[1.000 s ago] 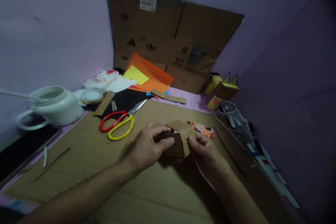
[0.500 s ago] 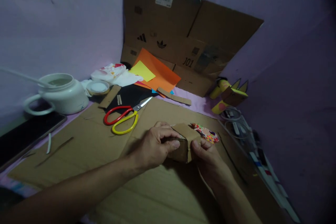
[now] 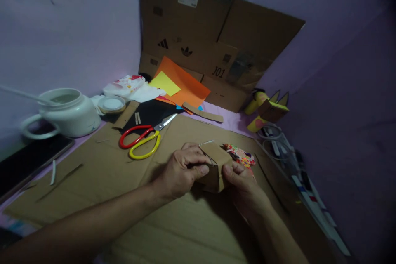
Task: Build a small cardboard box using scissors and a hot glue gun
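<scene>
A small folded cardboard box is held between my two hands above the cardboard sheet. My left hand is closed on its left side, the thumb along the front edge. My right hand pinches the right side, thumb on the near face and fingers behind. Just beyond the box lies a colourful patterned item, partly hidden by the box and my right hand. To the left, scissors with one red and one yellow handle lie with their blades apart.
A white mug with a stick in it stands left, beside a dark phone-like slab. Orange paper and a cardboard strip lie at the back before a large cardboard panel. A cable and pens are at right.
The view has shifted slightly, so the surroundings appear a little further left. Both hands keep their hold on the small box, which looks slightly turned.
</scene>
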Tool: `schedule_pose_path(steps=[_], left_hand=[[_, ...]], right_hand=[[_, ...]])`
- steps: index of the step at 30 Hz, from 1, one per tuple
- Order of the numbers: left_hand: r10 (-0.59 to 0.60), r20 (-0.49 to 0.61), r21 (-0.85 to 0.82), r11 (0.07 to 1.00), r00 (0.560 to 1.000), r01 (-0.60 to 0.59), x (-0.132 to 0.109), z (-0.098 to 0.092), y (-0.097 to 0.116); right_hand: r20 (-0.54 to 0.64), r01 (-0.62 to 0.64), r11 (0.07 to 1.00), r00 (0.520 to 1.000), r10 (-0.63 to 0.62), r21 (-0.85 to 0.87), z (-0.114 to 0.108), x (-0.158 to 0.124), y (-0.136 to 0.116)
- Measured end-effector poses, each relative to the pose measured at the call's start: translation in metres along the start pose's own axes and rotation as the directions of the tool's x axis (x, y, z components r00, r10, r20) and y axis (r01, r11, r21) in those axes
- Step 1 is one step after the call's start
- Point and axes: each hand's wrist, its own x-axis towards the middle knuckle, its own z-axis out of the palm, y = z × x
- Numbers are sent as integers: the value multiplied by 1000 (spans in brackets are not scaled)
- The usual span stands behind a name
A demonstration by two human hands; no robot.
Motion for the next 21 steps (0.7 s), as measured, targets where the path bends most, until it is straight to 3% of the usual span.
schedule_pose_path(steps=[9, 15, 18, 21], left_hand=[[10, 85, 48, 999, 996, -14, 2, -2, -1], [-38, 66, 49, 998, 997, 34, -1, 1, -2], [-32, -40, 187, 982, 999, 39, -8, 2, 1], [163, -149, 457, 886, 975, -78, -15, -4, 9]], right_hand=[[-22, -5, 999, 1000, 4, -36, -5, 0, -2], [-19, 9, 997, 1000, -11, -72, -7, 1, -6], [-42, 42, 986, 998, -49, -161, -10, 2, -9], [-69, 63, 973, 994, -81, -223, -10, 2, -12]])
